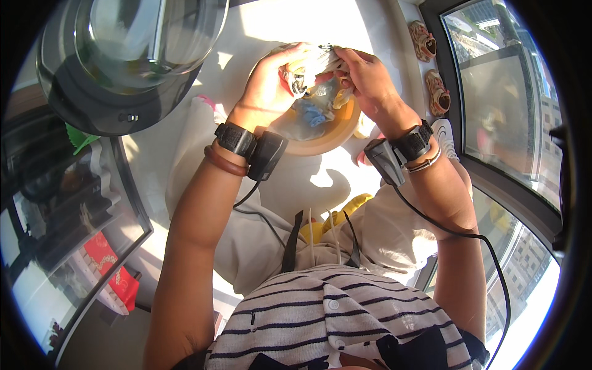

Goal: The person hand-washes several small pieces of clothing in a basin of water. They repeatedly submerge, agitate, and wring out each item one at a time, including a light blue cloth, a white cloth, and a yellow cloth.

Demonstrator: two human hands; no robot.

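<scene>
A bunched, light-coloured cloth with dark printed patches (319, 62) is stretched between my two hands above a tan plastic basin. My left hand (273, 83) grips its left side, thumb on top. Pinching its right end is my right hand (367, 76). Below them, the basin (330, 141) holds cloudy water, a blue cloth (313, 114) and some yellowish fabric (341, 99). My hands and the bunched cloth hide the far part of the basin.
A round glass vessel on a dark base (125, 111) stands at the upper left. Small shoes (437, 92) line the window ledge on the right. Cables run from the black devices on both wrists. A red item (108, 268) lies at the lower left.
</scene>
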